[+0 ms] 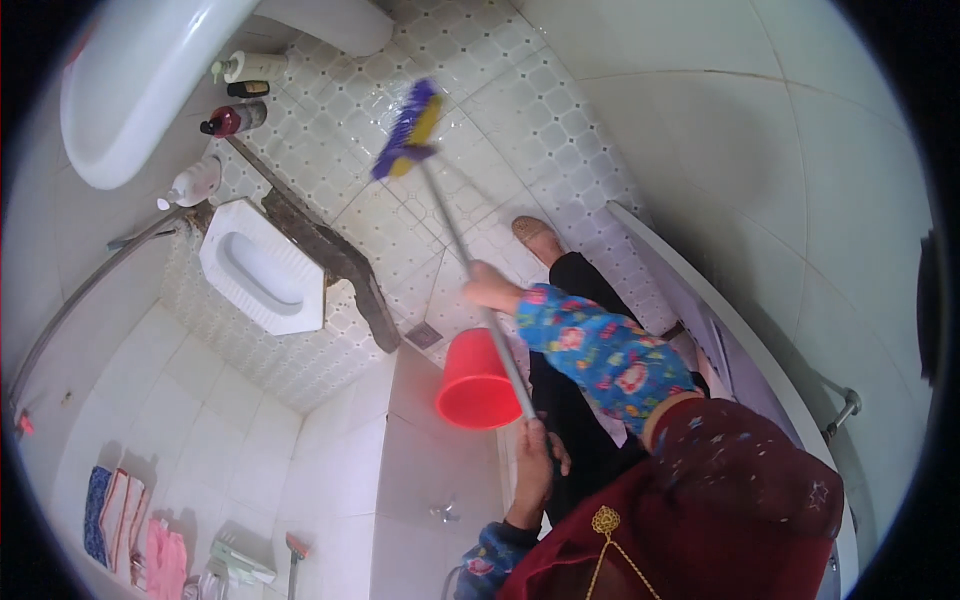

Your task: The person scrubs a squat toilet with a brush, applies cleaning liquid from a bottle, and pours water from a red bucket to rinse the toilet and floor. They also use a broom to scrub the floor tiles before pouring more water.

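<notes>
A floor brush [409, 131] with purple bristles and a yellow strip rests on wet patterned floor tiles [480, 142]. Its grey handle [446, 206] slopes back toward my body. Halfway along that handle, my right hand [491, 287] is wrapped around it, below a blue floral sleeve. My left hand [534, 454] grips the handle near its end, close to my dark trousers. Beneath the handle is a red plastic bucket [469, 382], partly covered by it. One of my feet, in a tan shoe [534, 231], stands to the right of the handle.
A squat toilet [262, 266] is set in the floor at left, beside a rough dark strip [330, 251]. Several bottles [240, 120] stand near the white washbasin [142, 82]. A floor drain [423, 335] lies by the bucket. An open door [720, 322] edges my right side.
</notes>
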### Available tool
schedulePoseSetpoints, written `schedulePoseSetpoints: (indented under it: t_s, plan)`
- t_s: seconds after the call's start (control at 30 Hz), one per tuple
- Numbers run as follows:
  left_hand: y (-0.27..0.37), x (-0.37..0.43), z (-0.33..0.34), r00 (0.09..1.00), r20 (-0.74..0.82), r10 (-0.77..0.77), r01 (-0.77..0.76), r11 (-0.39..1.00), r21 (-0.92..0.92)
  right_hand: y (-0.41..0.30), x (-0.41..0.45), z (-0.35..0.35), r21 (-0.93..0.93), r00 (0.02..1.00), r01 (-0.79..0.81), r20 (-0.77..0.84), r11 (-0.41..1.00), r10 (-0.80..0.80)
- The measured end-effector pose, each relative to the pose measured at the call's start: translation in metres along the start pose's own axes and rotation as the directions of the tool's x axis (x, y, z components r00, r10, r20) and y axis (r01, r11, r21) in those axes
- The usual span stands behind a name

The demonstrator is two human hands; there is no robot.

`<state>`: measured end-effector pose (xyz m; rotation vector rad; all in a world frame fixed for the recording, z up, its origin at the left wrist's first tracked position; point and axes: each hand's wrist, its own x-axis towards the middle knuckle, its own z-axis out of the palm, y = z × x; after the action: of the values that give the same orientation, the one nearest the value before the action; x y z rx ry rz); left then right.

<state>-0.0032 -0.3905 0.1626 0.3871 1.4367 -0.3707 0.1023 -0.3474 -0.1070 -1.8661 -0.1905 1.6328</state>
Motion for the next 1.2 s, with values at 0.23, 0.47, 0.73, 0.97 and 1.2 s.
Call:
schedulePoseSetpoints:
  t_s: [0.23, 0.47, 0.73, 0.97, 1.2]
  plan:
    - [-0.082, -0.026, -0.01, 0.999, 0.042, 0.007, -0.016, 0.977, 0.214, 0.036, -0.106, -0.031, 0.374, 0.978, -0.08, -0.149, 0.924, 0.145]
    - [-0.006, 0.064, 0.006, 0.965, 0.179, 0.193, -0.238, 0.929, 0.284, 0.016, 0.021, -0.096, 0.2, 0.965, -0.054, -0.241, 0.978, 0.102]
    - [-0.126, -0.02, -0.07, 0.997, 0.036, -0.069, 0.056, 0.957, 0.283, 0.121, -0.103, 0.041, 0.275, 0.987, -0.06, -0.127, 0.96, 0.098]
    - [-0.076, 0.055, -0.067, 0.967, 0.172, 0.188, -0.237, 0.91, 0.34, 0.05, -0.042, -0.019, -0.041, 0.98, -0.027, -0.198, 0.999, 0.018]
    - [-0.165, 0.001, -0.112, 0.996, 0.079, -0.038, 0.005, 0.923, 0.385, 0.183, -0.103, 0.068, 0.036, 0.953, -0.163, -0.253, 0.986, 0.166]
